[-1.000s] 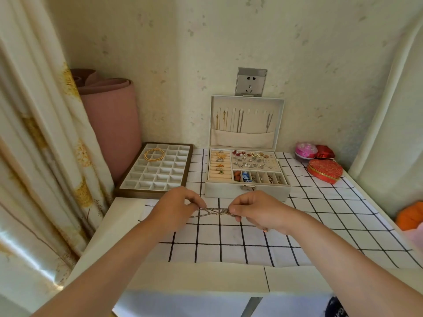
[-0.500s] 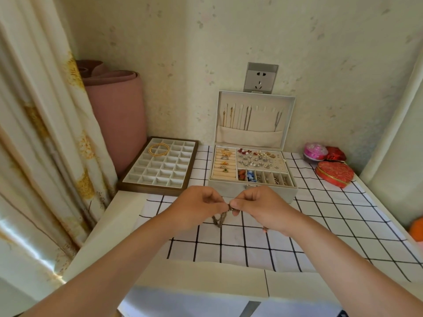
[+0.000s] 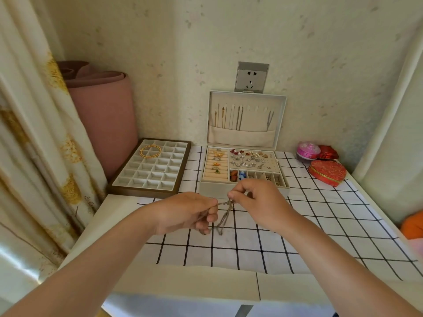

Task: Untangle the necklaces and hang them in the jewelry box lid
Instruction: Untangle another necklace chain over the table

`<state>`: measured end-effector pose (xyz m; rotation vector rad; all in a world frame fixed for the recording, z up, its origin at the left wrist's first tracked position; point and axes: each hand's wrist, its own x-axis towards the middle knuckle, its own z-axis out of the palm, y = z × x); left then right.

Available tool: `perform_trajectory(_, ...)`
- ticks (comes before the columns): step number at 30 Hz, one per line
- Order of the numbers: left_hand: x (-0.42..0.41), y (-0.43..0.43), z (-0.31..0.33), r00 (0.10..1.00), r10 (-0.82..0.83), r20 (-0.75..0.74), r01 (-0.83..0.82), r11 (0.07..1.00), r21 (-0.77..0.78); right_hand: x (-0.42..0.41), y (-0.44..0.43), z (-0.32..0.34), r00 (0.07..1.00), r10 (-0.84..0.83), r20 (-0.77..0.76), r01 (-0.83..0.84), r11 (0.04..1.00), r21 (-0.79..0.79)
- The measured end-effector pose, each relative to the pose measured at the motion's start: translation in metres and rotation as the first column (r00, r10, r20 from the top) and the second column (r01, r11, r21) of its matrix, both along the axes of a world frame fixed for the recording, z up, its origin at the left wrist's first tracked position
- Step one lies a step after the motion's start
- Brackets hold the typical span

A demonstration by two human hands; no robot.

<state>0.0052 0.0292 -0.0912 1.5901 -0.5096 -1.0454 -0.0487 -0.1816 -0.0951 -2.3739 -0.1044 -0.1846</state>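
Near the table's [image 3: 128,266] front edge, the left hand [image 3: 185,212] and right hand [image 3: 258,202] each pinch the tangled necklaces [image 3: 223,217], whose loops dangle between their fingertips.

No lettering, label, brand or number can be read anywhere in this view. The grey wall socket [image 3: 251,76] above the open jewelry box [image 3: 211,190] shows only its pin slots. The red heart-shaped tin [image 3: 327,172] to the right carries a pattern too blurred to make out as writing.
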Motion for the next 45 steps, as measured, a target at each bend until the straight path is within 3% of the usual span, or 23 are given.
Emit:
perform_trajectory(4, 0.004, 0.002, 0.001, 0.981, 0.129, -0.147, -0.136, 0.990, -0.043, 0.003, 0.005, 0.005, 0.998, -0.041, -0.044, 0.047, 0.986, 0.162)
perform_trajectory(8, 0.007, 0.004, -0.003, 0.976, 0.218, 0.006, -0.218, 0.973, 0.069, 0.003, 0.008, 0.004, 0.992, -0.068, -0.110, 0.108, 0.903, 0.415)
perform_trajectory(11, 0.009, 0.006, -0.003, 0.968, 0.194, 0.160, -0.215, 0.969, 0.126, 0.003, 0.009, 0.001, 0.986, -0.102, -0.130, 0.154, 0.852, 0.500)
perform_trajectory(17, 0.007, 0.012, 0.004, 0.949, 0.138, 0.282, -0.198, 0.960, 0.196, 0.007, 0.010, -0.002, 0.967, -0.137, -0.216, 0.204, 0.921, 0.332)
perform_trajectory(25, 0.005, 0.012, -0.005, 0.911, 0.151, 0.384, -0.245, 0.947, 0.209, 0.001, 0.010, 0.006, 0.951, -0.012, -0.308, 0.065, 0.985, 0.161)
perform_trajectory(31, 0.010, 0.011, -0.007, 0.852, 0.175, 0.493, -0.295, 0.939, 0.175, 0.000, 0.008, 0.007, 0.926, 0.031, -0.376, 0.049, 0.978, 0.203)
perform_trajectory(38, 0.020, 0.017, -0.027, 0.611, 0.092, 0.786, -0.223, 0.973, 0.059, -0.005, 0.008, 0.011, 0.896, 0.088, -0.435, 0.078, 0.934, 0.349)
perform_trajectory(42, 0.009, 0.008, -0.029, 0.539, 0.091, 0.838, -0.240, 0.970, 0.049, -0.002, 0.007, 0.010, 0.860, 0.097, -0.500, 0.190, 0.850, 0.492)
perform_trajectory(45, -0.003, -0.003, -0.033, 0.433, 0.166, 0.886, -0.316, 0.948, -0.023, 0.000, 0.006, 0.006, 0.847, 0.099, -0.522, 0.248, 0.796, 0.553)
